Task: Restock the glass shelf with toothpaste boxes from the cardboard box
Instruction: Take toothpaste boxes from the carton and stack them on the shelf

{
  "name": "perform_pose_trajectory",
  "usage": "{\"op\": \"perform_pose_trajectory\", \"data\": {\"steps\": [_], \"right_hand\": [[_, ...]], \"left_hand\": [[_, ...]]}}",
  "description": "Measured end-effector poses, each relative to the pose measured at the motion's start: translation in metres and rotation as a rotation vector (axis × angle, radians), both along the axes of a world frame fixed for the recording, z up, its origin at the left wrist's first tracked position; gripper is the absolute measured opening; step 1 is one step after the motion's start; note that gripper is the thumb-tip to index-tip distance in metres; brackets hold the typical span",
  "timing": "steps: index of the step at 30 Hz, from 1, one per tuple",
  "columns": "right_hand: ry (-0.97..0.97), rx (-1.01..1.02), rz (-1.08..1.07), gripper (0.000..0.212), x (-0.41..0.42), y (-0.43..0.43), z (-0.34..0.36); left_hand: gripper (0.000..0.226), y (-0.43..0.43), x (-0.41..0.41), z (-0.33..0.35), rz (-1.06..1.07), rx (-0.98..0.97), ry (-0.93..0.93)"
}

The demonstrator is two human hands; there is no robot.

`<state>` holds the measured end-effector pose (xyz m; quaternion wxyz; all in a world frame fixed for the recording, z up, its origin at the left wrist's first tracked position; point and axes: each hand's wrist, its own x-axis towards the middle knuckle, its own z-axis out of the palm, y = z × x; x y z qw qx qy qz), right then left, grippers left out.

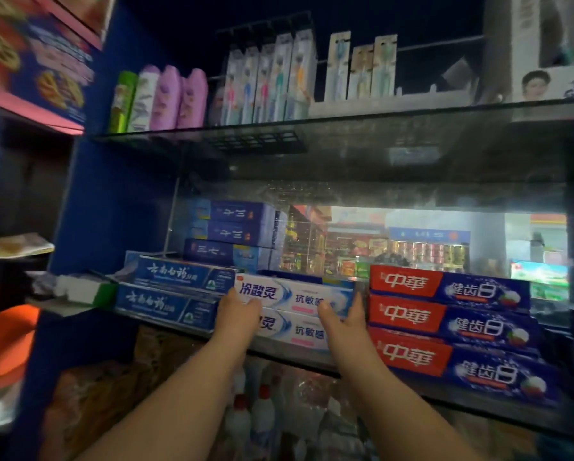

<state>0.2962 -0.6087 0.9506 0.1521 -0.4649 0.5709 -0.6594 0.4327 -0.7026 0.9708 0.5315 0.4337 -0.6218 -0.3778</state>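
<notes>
With left hand and right hand, gripping white toothpaste box by both ends.
Squaring it atop its twin mid-frame on glass shelf, seemingly keeping brands separate.

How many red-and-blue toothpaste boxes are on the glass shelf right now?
3, in one stack at the right end of the glass shelf: top box, middle box, bottom box. Others may be hidden behind them.
</notes>
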Motion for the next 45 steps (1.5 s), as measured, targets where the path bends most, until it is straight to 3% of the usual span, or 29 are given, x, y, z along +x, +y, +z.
{"op": "perform_pose_trajectory", "data": {"steps": [3, 6, 9, 12, 15, 18, 22, 28, 32, 45], "right_hand": [[-0.037, 0.0, -0.019, 0.106, -0.012, -0.012, -0.001], [-0.042, -0.004, -0.064, 0.067, -0.004, -0.007, 0.002], [0.286, -0.075, -0.218, 0.062, -0.004, -0.01, 0.005], [0.712, -0.069, -0.391, 0.062, -0.004, -0.013, 0.026], [1.14, 0.226, -0.562, 0.053, -0.006, -0.019, 0.048], [1.276, 0.532, -0.585, 0.053, -0.008, -0.028, 0.059], [1.233, 0.686, -0.529, 0.044, -0.01, -0.032, 0.076], [1.285, 0.651, -0.558, 0.042, -0.031, -0.043, 0.078], [1.301, 0.731, -0.567, 0.04, -0.035, -0.057, 0.075], [1.304, 0.589, -0.565, 0.052, -0.027, -0.04, 0.067]], "left_hand": [[0.029, -0.004, -0.006, 0.001, -0.017, 0.014, -0.014], [0.038, -0.005, -0.012, -0.003, 0.025, -0.041, -0.109], [0.059, -0.009, -0.016, -0.012, 0.037, -0.094, -0.259], [0.073, -0.001, -0.022, -0.026, 0.11, -0.228, -0.537], [0.074, 0.003, -0.029, -0.036, 0.199, -0.34, -0.7], [0.073, 0.002, -0.029, -0.039, 0.197, -0.353, -0.745], [0.071, 0.002, -0.028, -0.041, 0.21, -0.378, -0.735], [0.069, 0.002, -0.029, -0.04, 0.213, -0.373, -0.754], [0.068, 0.003, -0.028, -0.041, 0.219, -0.381, -0.76], [0.069, 0.002, -0.027, -0.041, 0.199, -0.376, -0.766]]}}
